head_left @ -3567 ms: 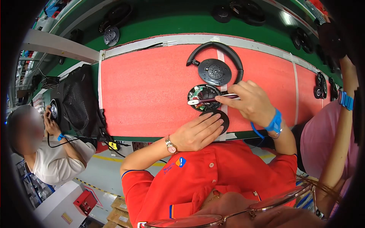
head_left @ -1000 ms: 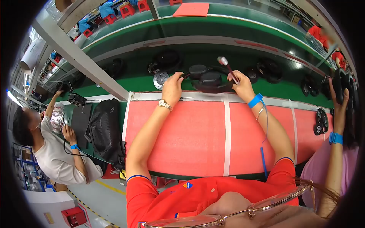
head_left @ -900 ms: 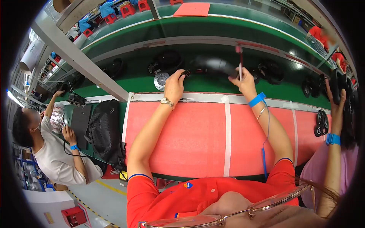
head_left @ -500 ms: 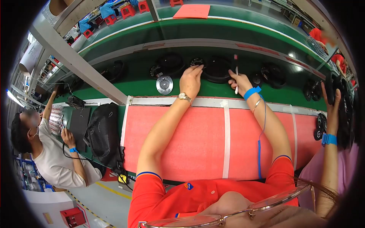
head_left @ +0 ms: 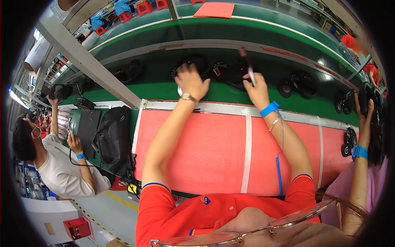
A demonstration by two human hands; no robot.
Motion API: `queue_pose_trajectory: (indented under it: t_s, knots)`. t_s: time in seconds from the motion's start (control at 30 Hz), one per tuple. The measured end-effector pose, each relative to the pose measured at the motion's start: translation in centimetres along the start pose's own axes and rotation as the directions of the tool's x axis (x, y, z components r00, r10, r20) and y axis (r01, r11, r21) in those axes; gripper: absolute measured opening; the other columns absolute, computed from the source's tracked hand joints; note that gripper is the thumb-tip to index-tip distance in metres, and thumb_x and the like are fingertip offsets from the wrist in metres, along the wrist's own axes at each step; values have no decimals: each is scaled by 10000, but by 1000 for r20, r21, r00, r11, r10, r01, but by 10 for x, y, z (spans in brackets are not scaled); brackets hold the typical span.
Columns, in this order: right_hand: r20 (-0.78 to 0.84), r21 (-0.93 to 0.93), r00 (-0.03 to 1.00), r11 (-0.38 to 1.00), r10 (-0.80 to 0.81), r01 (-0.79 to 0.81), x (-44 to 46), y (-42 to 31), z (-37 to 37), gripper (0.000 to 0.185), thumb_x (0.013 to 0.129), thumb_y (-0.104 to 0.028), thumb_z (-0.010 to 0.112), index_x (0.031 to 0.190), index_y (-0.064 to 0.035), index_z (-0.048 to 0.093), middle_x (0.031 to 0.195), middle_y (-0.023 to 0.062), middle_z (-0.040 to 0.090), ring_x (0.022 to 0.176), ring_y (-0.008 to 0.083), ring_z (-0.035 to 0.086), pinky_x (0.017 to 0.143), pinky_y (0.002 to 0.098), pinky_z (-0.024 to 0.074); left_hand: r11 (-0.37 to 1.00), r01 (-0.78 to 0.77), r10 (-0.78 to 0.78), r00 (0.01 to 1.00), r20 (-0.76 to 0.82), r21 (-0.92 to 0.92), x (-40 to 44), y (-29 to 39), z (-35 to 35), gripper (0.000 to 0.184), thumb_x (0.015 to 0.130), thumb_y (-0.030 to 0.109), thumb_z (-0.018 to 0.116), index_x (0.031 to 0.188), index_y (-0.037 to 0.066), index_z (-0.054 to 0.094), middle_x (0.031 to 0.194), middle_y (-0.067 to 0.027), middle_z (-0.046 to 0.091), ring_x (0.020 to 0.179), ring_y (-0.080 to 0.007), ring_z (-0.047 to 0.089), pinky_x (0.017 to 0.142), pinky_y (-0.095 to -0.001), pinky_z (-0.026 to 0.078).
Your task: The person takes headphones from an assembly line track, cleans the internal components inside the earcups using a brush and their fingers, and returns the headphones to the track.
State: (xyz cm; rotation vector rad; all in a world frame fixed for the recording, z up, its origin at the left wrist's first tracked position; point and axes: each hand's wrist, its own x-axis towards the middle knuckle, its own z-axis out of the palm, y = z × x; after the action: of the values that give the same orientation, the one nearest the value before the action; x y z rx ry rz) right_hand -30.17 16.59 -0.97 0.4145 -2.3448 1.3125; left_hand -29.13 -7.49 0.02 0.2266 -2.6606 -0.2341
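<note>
My left hand point(head_left: 192, 84) is over a silver disc point(head_left: 180, 91) and the near-left side of a black round part point(head_left: 197, 64). Its fingers are spread and a little blurred, and the hand covers most of the disc. In my right hand point(head_left: 258, 87) is a slim pen-like tool point(head_left: 250, 71) with a pale shaft and a dark, reddish far end, pointing up and away. Just left of that hand lies another black round part point(head_left: 235, 77), joined by a smaller round piece point(head_left: 220, 70) with a reddish label.
More black round parts point(head_left: 303, 83) line the green belt point(head_left: 158, 91). A pink mat point(head_left: 197, 144) covers the near bench. At left, a black bag point(head_left: 113, 136) lies beside a seated co-worker point(head_left: 61, 164). A co-worker's hand point(head_left: 365, 109) holds black parts at right. A slanted post point(head_left: 90, 61) stands left.
My left hand has moved left from the middle black part to the silver disc, its fingers spreading. My right hand keeps the pen-like tool, whose far end has swung left. The view has shifted slightly.
</note>
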Motion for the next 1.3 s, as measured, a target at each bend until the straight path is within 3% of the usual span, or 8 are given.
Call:
queue_pose_trajectory:
  t_s: [0.13, 0.3, 0.5, 0.67, 0.77, 0.9, 1.1, 1.3]
  knots:
    - [234, 209, 964, 975, -126, 77, 15, -30, 55, 262, 808, -48, 645, 1069, -34, 668, 995, 105, 604, 815, 219, 619, 727, 328, 499, 982, 188, -184, 974, 132, -16, -21, -26, -20, 875, 695, 311, 782, 1359, -40, 333, 1361, -273, 401, 1231, -432, 418, 986, -508, 404]
    - [381, 12, 892, 966, -242, 257, 34, -34, 130, 316, 742, -104, 731, 1036, -6, 675, 1099, 170, 625, 1008, 374, 608, 878, 403, 502, 955, 177, -191, 981, -36, -238, -25, -51, -10, 763, 673, 166, 687, 1308, -71, 338, 1193, -267, 486, 1078, -444, 500, 901, -503, 466]
    - [323, -37, 897, 943, -302, 330, 31, -44, 130, 334, 758, -160, 762, 1035, 4, 670, 1020, 147, 621, 885, 321, 655, 762, 394, 519, 923, 236, -236, 971, 39, -305, -32, -71, -43, 564, 783, 267, 603, 1214, -79, 488, 1159, -291, 581, 1090, -411, 555, 951, -446, 438]
    - [445, 308, 860, 945, -249, 114, -17, -83, 45, 221, 809, -81, 721, 958, 47, 621, 923, 86, 561, 627, 169, 605, 584, 303, 476, 890, -90, 28, 989, -145, -446, -82, -71, -99, 418, 816, 161, 554, 1186, -33, 529, 1085, -241, 597, 1012, -390, 576, 892, -421, 456]
    - [436, 199, 809, 919, -394, 340, -65, -98, -14, 268, 753, -53, 737, 999, 10, 652, 945, 107, 583, 791, 257, 614, 673, 328, 488, 837, -321, 267, 946, -183, -444, -134, -63, -138, 437, 774, 99, 609, 1176, -47, 518, 1081, -233, 585, 959, -405, 563, 854, -457, 459]
    - [637, 48, 762, 993, -116, 111, -139, -120, -73, 295, 728, -77, 766, 1004, -24, 678, 957, 107, 594, 863, 283, 618, 723, 348, 510, 721, -467, 487, 867, -105, -511, -203, -49, -155, 464, 722, 97, 682, 1158, -11, 567, 1128, -193, 595, 972, -342, 585, 815, -422, 476]
    - [674, 106, 732, 994, -98, 36, -179, -98, -105, 383, 684, -8, 788, 1048, -25, 668, 1060, 113, 586, 937, 243, 635, 784, 324, 528, 442, -679, 817, 574, -49, -586, -259, -33, -148, 405, 711, 119, 647, 1102, 23, 602, 1209, -158, 592, 1073, -313, 593, 830, -408, 485]
    - [582, -110, 813, 993, 38, 33, -184, -133, -110, 322, 868, -28, 569, 1180, -66, 637, 939, 121, 593, 796, 245, 619, 681, 326, 498, 379, -753, 856, 506, -104, -538, -278, -11, -127, 353, 779, 117, 601, 1117, 17, 606, 1234, -166, 578, 1129, -325, 572, 970, -451, 480]
